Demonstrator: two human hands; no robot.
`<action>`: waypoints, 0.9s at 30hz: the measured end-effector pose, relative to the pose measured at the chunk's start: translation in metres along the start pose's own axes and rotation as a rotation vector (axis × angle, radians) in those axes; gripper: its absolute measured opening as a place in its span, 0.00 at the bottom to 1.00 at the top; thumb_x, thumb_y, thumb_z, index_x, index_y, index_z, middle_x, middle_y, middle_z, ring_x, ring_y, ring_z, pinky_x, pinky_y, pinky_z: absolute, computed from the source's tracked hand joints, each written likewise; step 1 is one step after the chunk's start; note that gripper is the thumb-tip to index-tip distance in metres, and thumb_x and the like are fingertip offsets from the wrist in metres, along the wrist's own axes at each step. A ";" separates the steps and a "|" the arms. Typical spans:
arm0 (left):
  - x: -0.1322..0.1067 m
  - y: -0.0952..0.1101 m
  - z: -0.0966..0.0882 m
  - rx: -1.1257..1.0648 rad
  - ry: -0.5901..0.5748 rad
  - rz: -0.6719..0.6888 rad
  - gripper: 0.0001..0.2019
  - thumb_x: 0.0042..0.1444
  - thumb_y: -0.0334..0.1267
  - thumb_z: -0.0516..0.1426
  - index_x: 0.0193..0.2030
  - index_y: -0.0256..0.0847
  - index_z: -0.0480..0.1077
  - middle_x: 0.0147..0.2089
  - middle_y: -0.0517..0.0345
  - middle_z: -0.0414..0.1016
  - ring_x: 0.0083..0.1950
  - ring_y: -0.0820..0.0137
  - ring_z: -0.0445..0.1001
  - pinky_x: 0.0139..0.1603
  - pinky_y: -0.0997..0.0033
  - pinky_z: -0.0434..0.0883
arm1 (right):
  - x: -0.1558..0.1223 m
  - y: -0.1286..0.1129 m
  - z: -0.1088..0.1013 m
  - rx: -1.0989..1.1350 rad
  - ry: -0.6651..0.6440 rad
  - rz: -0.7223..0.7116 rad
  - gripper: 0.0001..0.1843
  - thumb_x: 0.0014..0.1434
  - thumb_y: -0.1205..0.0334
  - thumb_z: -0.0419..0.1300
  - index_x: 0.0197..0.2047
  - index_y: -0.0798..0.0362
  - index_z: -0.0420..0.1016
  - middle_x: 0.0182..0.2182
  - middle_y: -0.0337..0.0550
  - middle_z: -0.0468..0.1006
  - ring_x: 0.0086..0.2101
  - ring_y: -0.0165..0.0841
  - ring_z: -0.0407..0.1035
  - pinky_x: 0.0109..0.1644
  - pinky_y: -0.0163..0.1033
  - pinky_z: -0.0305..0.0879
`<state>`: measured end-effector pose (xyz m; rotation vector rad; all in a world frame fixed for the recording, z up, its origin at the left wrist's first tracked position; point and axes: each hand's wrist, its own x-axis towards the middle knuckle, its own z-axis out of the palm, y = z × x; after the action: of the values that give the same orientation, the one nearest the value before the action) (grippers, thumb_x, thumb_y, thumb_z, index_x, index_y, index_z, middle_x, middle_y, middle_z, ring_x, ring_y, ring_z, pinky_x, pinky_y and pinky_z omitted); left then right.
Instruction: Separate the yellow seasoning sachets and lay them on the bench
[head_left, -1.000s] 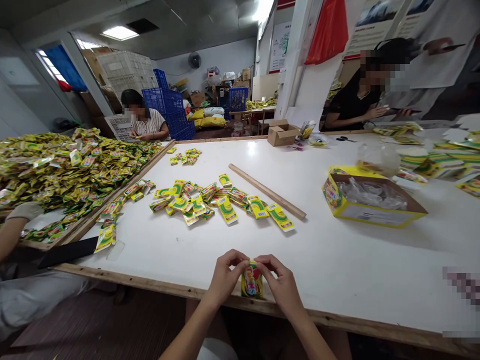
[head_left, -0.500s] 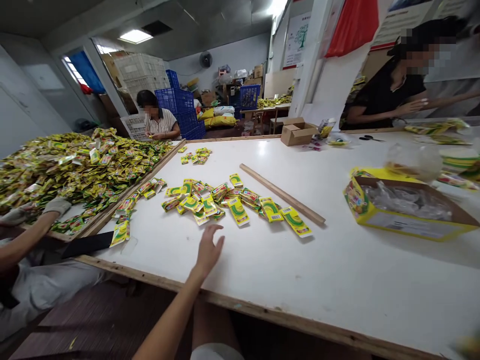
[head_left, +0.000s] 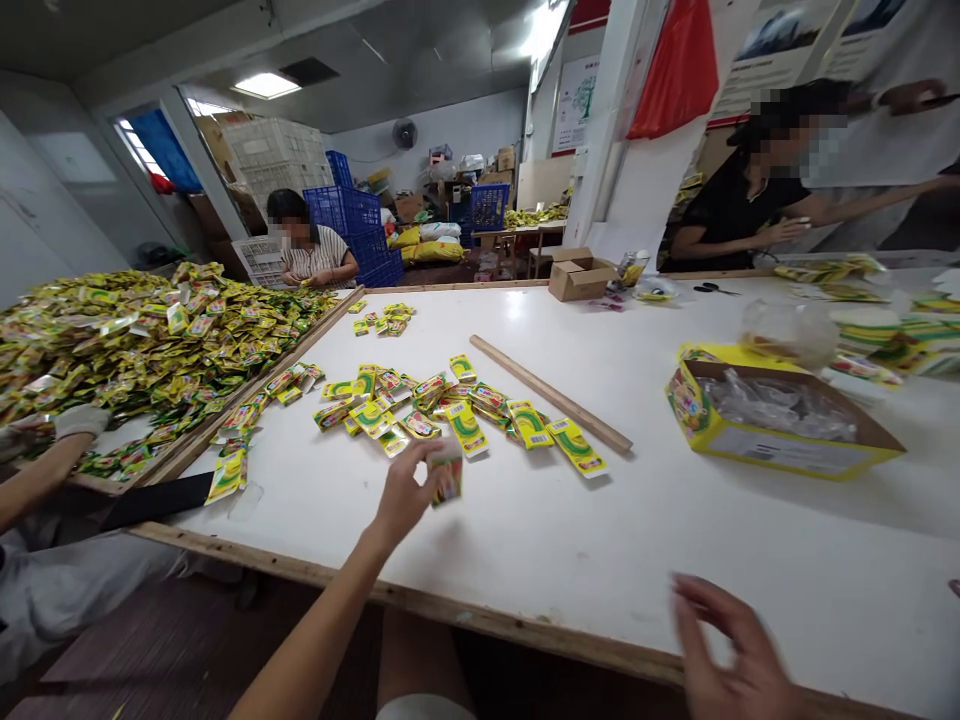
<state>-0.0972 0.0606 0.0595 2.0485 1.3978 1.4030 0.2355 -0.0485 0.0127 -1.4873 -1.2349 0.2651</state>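
Note:
My left hand (head_left: 405, 495) is closed on a small yellow-and-green packet (head_left: 448, 478), pinched by its edge and lifted above the white table (head_left: 525, 540). The packet is partly blurred. Just beyond it lies a loose heap of similar packets (head_left: 373, 418), some overlapping. Another packet (head_left: 577, 447) lies flat at the right end of this heap. My right hand (head_left: 731, 650) hovers over the table's front edge at the lower right, with thumb and fingers curved apart and nothing between them.
A wooden strip (head_left: 551, 393) lies behind the packets. To the right stands an open yellow carton (head_left: 787, 450) of clear plastic pieces. A large packet pile (head_left: 150, 340) fills the left side behind a wooden rail; a co-worker's gloved hand (head_left: 81, 422) reaches into it.
My left hand has closed on a packet and drawn it slightly toward me from the heap. My right hand has come into view at the lower right. The view has shifted slightly.

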 end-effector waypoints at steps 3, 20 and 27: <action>-0.026 0.031 0.022 -0.260 -0.183 -0.117 0.12 0.55 0.31 0.58 0.47 0.42 0.71 0.43 0.53 0.76 0.42 0.66 0.74 0.45 0.67 0.71 | -0.010 -0.026 0.052 0.139 -0.282 -0.043 0.19 0.60 0.46 0.56 0.48 0.49 0.70 0.48 0.47 0.73 0.42 0.42 0.70 0.45 0.44 0.68; -0.071 0.042 0.071 -0.628 -0.133 -0.319 0.07 0.56 0.39 0.59 0.40 0.39 0.72 0.47 0.51 0.75 0.50 0.63 0.73 0.52 0.64 0.70 | 0.001 -0.033 0.099 0.388 -0.576 0.001 0.15 0.62 0.49 0.56 0.41 0.52 0.74 0.41 0.48 0.76 0.43 0.42 0.70 0.47 0.43 0.67; -0.071 0.049 0.074 -0.547 -0.105 -0.309 0.07 0.57 0.39 0.58 0.37 0.39 0.72 0.38 0.53 0.75 0.42 0.65 0.74 0.46 0.66 0.71 | -0.001 -0.043 0.097 0.400 -0.554 -0.065 0.16 0.61 0.48 0.58 0.37 0.51 0.77 0.39 0.48 0.76 0.42 0.42 0.70 0.45 0.43 0.69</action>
<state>-0.0124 -0.0028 0.0177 1.4672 1.0750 1.3342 0.1414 0.0000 0.0142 -1.0511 -1.5483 0.8704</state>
